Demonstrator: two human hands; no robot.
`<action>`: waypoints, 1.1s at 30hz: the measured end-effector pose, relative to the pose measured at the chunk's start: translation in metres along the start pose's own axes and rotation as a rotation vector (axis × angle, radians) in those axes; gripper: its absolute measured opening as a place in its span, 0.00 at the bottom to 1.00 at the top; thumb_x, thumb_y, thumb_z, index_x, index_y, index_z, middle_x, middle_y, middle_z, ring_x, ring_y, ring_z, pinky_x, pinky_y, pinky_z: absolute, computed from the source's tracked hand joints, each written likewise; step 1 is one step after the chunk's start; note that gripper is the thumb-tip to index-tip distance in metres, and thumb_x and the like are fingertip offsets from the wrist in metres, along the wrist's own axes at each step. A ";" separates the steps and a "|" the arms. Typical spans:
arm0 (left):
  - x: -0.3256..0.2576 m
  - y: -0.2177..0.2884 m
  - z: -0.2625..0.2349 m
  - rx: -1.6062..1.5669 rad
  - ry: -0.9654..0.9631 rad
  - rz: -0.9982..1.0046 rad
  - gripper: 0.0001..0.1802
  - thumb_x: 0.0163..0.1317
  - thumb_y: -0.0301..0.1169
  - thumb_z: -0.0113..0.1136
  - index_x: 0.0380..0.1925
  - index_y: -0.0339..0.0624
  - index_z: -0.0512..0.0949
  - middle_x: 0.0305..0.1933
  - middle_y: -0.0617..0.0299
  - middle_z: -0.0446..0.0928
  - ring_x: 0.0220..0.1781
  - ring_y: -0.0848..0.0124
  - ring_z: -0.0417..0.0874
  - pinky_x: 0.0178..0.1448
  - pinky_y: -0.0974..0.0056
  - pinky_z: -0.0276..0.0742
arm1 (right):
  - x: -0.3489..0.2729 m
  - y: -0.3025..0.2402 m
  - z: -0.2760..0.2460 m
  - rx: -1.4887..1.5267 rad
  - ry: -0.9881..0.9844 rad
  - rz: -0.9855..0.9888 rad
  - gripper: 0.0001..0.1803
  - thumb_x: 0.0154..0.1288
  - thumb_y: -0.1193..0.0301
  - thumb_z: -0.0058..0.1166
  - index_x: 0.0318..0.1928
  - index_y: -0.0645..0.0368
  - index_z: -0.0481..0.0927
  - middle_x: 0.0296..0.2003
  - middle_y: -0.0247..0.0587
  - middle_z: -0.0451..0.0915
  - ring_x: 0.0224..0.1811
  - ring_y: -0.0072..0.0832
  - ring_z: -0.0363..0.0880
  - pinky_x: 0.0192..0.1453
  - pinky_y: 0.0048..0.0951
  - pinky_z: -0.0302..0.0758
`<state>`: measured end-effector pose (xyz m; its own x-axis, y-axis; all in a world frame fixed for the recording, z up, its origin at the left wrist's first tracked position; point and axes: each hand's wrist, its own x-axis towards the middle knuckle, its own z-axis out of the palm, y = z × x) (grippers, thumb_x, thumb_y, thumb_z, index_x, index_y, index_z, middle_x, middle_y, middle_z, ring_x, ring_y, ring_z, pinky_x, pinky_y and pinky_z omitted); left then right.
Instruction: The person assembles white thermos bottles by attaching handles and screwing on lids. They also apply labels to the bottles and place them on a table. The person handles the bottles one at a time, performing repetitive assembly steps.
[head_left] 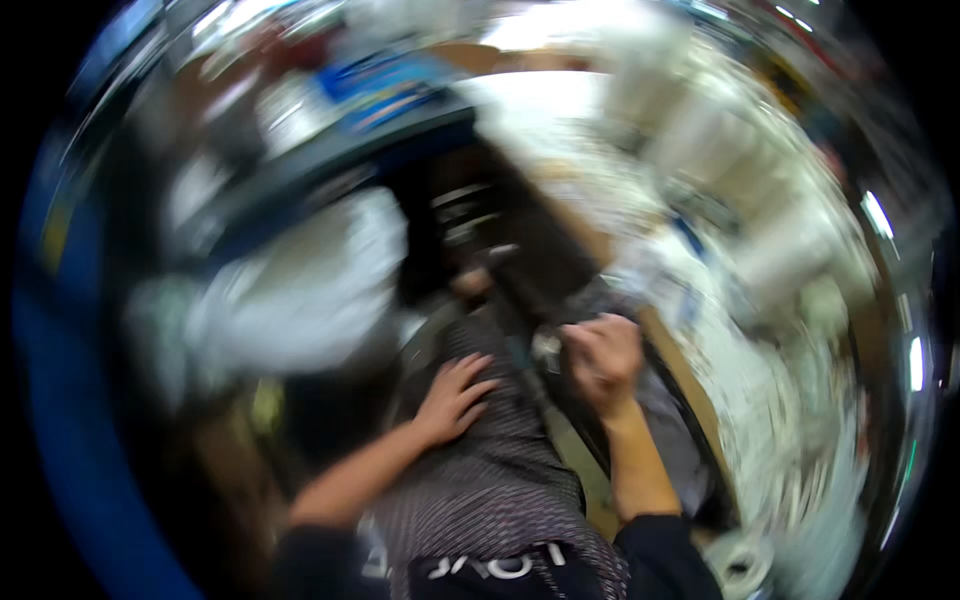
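Observation:
My left hand (pixel 455 400) lies with its fingers spread on the dark, finely patterned cloth (pixel 490 450) that covers my lap and leg. My right hand (pixel 605 360) is held up over my other leg, its fingers curled closed. Whether anything is in that hand cannot be made out through the blur. Just left of its knuckles is a small pale spot too smeared to name.
To the right, a table (pixel 760 440) bears white, stringy-looking material and several pale rolls or bundles (pixel 790 250). At the left a large white sack (pixel 310 290) stands below a dark bench (pixel 330 150) with a blue package (pixel 385 90). A white roll (pixel 740 562) sits at the lower right.

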<state>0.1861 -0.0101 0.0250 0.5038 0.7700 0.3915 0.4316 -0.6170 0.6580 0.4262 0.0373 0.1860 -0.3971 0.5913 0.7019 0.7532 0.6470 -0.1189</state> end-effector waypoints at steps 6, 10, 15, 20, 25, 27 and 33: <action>-0.056 0.056 -0.069 0.025 0.193 -0.047 0.11 0.60 0.33 0.61 0.42 0.44 0.82 0.36 0.58 0.80 0.38 0.60 0.83 0.43 0.56 0.79 | -0.021 -0.040 0.021 0.353 -0.062 0.306 0.09 0.56 0.81 0.62 0.40 0.64 0.85 0.33 0.46 0.81 0.38 0.39 0.79 0.47 0.35 0.74; -0.142 0.016 -0.113 0.493 0.658 -0.355 0.07 0.55 0.29 0.64 0.35 0.42 0.83 0.33 0.56 0.82 0.35 0.58 0.85 0.40 0.56 0.81 | -0.016 -0.014 0.052 0.352 -0.218 0.228 0.10 0.54 0.83 0.62 0.38 0.62 0.86 0.32 0.45 0.80 0.38 0.38 0.78 0.48 0.35 0.74; -0.372 -0.063 -0.141 1.011 -0.014 -0.844 0.29 0.66 0.45 0.57 0.64 0.46 0.69 0.64 0.49 0.70 0.65 0.54 0.71 0.68 0.49 0.66 | 0.020 -0.071 0.074 0.360 -0.028 0.143 0.07 0.50 0.76 0.67 0.32 0.55 0.86 0.27 0.39 0.79 0.33 0.34 0.77 0.41 0.33 0.72; -0.382 -0.033 -0.108 0.830 0.054 -0.730 0.28 0.59 0.46 0.63 0.57 0.46 0.75 0.54 0.50 0.77 0.55 0.57 0.78 0.58 0.54 0.72 | 0.005 -0.062 0.092 0.428 -0.031 0.073 0.05 0.50 0.72 0.66 0.31 0.52 0.84 0.26 0.34 0.77 0.34 0.33 0.77 0.42 0.35 0.70; -0.335 -0.016 -0.184 1.045 0.285 -0.460 0.27 0.52 0.47 0.68 0.51 0.47 0.82 0.44 0.52 0.83 0.46 0.61 0.84 0.49 0.58 0.78 | -0.021 -0.047 0.091 0.682 -0.074 0.371 0.08 0.57 0.68 0.65 0.35 0.57 0.86 0.30 0.38 0.82 0.34 0.33 0.80 0.40 0.33 0.75; -0.317 0.010 -0.259 1.073 0.341 -0.542 0.21 0.44 0.39 0.75 0.11 0.42 0.72 0.11 0.53 0.66 0.16 0.53 0.67 0.24 0.53 0.61 | 0.013 -0.075 0.098 1.164 -0.149 0.482 0.12 0.65 0.65 0.61 0.42 0.60 0.86 0.36 0.37 0.85 0.40 0.21 0.82 0.43 0.26 0.78; 0.018 0.198 -0.247 1.038 0.090 0.578 0.15 0.51 0.33 0.70 0.13 0.44 0.75 0.14 0.63 0.65 0.17 0.68 0.71 0.44 0.58 0.77 | 0.108 -0.110 0.031 1.540 -0.284 0.466 0.63 0.59 0.58 0.68 0.76 0.43 0.27 0.64 0.74 0.61 0.61 0.45 0.73 0.65 0.38 0.68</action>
<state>0.0957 -0.0785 0.3210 0.7863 0.3179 0.5298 0.5781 -0.6812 -0.4491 0.2841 0.0454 0.2528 -0.5078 0.8136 0.2833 -0.3067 0.1365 -0.9420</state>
